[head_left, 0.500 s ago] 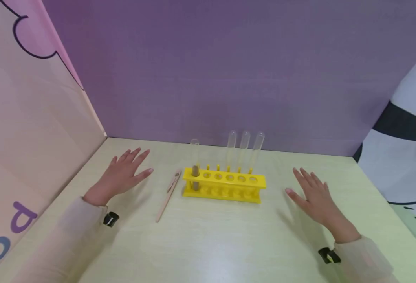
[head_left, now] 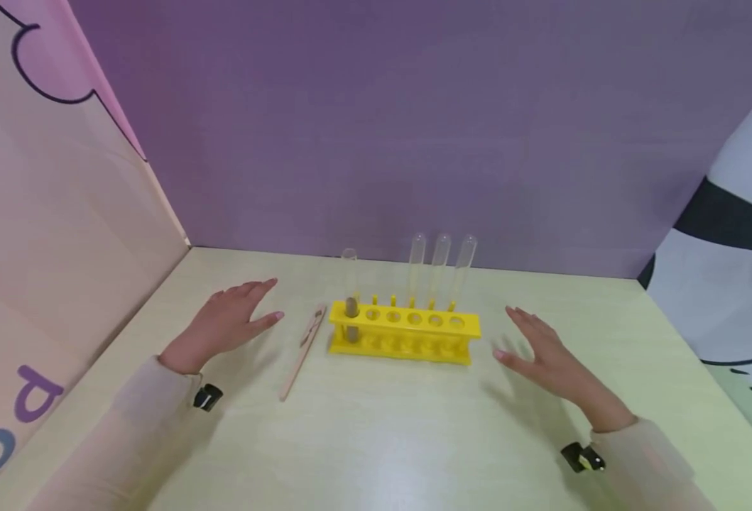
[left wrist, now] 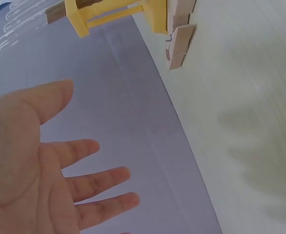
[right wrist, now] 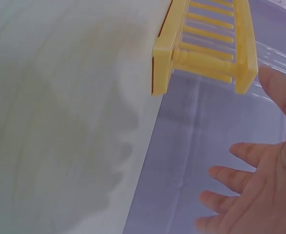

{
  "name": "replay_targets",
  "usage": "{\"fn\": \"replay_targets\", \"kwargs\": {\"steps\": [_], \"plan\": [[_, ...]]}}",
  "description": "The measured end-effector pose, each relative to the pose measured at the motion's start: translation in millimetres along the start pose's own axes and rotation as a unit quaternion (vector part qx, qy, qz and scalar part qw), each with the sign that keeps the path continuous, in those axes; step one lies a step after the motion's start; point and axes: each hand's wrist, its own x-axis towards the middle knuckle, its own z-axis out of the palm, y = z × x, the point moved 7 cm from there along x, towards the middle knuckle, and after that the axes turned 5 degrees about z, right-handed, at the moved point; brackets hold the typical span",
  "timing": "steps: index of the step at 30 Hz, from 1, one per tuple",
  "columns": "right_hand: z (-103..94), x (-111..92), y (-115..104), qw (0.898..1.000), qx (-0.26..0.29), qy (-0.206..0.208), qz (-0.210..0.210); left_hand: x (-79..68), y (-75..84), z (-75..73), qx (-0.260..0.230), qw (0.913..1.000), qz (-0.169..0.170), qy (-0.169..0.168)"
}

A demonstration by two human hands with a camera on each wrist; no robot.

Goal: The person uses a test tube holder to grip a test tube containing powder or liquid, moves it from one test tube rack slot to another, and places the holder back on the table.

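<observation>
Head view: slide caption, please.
Open left hand and right hand flank a yellow rack, clear tubes and a wooden clip.

On a pale table (head_left: 376, 440) before a purple panel (head_left: 376, 128), a yellow rack (head_left: 405, 332) holds a tube with grey-brown contents (head_left: 352, 307) in its leftmost hole, and three clear tubes (head_left: 440, 259) stand rounded end up on its right-hand rear pegs. A wooden clamp (head_left: 302, 350) lies just left of the rack. The left hand (head_left: 222, 323) and right hand (head_left: 551, 365), fingers extended, flank both items, touching neither.
</observation>
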Motion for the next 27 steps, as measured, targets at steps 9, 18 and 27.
{"fn": "replay_targets", "kwargs": {"steps": [9, 18, 27], "plan": [[13.6, 2.9, -7.0, 0.995, 0.094, -0.041, 0.015, 0.1, 1.9, 8.7, -0.016, 0.9994, 0.001, -0.029], [26.9, 7.6, -6.8, 0.984, 0.145, -0.068, 0.075, 1.7, 9.4, 11.9, -0.021, 0.9987, 0.001, -0.046], [38.8, 15.3, -11.6, 0.969, 0.227, -0.058, 0.076, 1.8, 13.7, 12.8, -0.026, 0.9988, 0.001, -0.042]]}}
